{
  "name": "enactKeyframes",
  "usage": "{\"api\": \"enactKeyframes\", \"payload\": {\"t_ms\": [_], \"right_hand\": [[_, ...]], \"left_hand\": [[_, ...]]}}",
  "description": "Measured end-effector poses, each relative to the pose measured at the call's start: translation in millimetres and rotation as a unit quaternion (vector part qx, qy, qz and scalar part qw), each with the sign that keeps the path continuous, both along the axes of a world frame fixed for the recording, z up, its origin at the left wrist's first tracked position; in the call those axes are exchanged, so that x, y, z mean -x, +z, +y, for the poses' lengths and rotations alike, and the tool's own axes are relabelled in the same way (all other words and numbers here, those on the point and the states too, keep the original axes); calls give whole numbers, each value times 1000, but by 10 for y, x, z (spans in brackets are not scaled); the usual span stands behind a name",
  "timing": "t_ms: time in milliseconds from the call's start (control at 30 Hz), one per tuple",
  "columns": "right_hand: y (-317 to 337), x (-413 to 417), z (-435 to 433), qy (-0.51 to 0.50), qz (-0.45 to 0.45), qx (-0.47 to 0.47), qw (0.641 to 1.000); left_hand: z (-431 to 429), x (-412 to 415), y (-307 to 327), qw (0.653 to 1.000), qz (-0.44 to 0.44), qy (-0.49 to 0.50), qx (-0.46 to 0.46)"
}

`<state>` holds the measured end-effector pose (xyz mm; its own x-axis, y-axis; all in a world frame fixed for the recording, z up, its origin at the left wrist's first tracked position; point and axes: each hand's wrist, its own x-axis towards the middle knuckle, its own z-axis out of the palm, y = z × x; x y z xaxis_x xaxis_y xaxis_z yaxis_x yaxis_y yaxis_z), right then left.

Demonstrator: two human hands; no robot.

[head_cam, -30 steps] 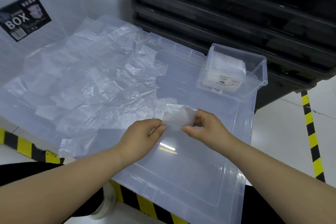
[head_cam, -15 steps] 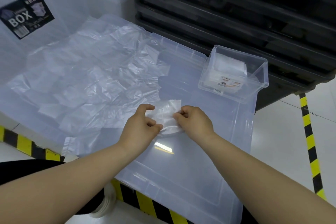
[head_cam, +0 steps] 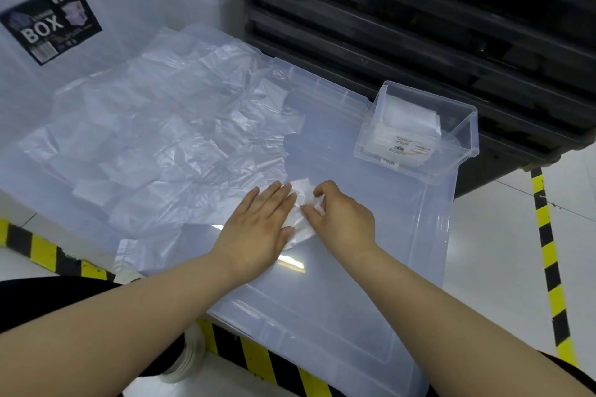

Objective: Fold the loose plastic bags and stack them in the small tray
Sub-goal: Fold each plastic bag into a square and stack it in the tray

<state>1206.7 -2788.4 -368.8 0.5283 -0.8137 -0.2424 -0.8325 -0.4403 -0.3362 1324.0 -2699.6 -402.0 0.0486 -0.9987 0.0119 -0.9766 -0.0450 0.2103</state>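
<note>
Nearest me, my left hand (head_cam: 258, 226) now lies flat, its fingers (head_cam: 274, 196) released and straight, pressing on the left part of the plastic bag (head_cam: 302, 190). Half a second ago those same fingers were curled and pinching it. My right hand (head_cam: 342, 219) keeps its hold: its fingers (head_cam: 317, 193) are curled and grasp the bag's folded right edge, just beside the left hand. A second ago I held the bag up between both hands; now it lies crumpled and partly folded on the clear plastic lid (head_cam: 371, 284) that serves as my work surface, near the middle.

To the left, the loose bags (head_cam: 161, 145) spread across the lid, looking unchanged from before. Farther off to the right, the small tray (head_cam: 464, 145) sits on the lid's far corner, well apart from my hands, with folded bags (head_cam: 406, 119) stacked inside. Behind it rise black stacked crates (head_cam: 419, 26). Yellow-and-black tape (head_cam: 545, 251) marks the floor on the right.
</note>
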Motion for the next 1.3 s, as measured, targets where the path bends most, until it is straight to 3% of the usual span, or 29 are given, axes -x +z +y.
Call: {"api": "enactKeyframes", "payload": {"t_ms": [100, 167, 300, 400, 467, 533, 600, 667, 833, 1000, 1200, 1300], "right_hand": [[-72, 1, 75, 14, -67, 165, 984], [-117, -13, 114, 72, -37, 205, 975], [-216, 33, 124, 148, 32, 166, 974], [-155, 74, 69, 127, 69, 126, 981], [-70, 117, 69, 83, 97, 113, 985], [-16, 189, 69, 32, 65, 141, 987], [-1, 246, 26, 20, 64, 98, 993], [5, 276, -36, 9, 63, 24, 998], [33, 222, -96, -5, 40, -26, 999], [13, 261, -102, 1, 0, -30, 1000], [4, 283, -104, 18, -25, -18, 999], [11, 287, -128, 21, -29, -19, 999]], "left_hand": [[-11, 3, 7, 998, -15, -15, -60], [-37, -8, -37, 997, -16, -8, -70], [-89, 15, -15, 998, -9, -6, -58], [-96, 14, 20, 996, -9, 6, -84], [-159, 47, 106, 1000, -13, 15, -21], [-233, 36, 190, 998, 27, 52, 12], [-303, 38, 241, 993, 69, 83, -43], [-416, 54, 300, 988, 84, 111, -67], [-624, 17, 359, 981, 76, 130, -123], [-662, -13, 428, 966, 73, 136, -208], [-643, -21, 507, 956, 113, 137, -235], [-631, -43, 495, 949, 179, 141, -217]]}}
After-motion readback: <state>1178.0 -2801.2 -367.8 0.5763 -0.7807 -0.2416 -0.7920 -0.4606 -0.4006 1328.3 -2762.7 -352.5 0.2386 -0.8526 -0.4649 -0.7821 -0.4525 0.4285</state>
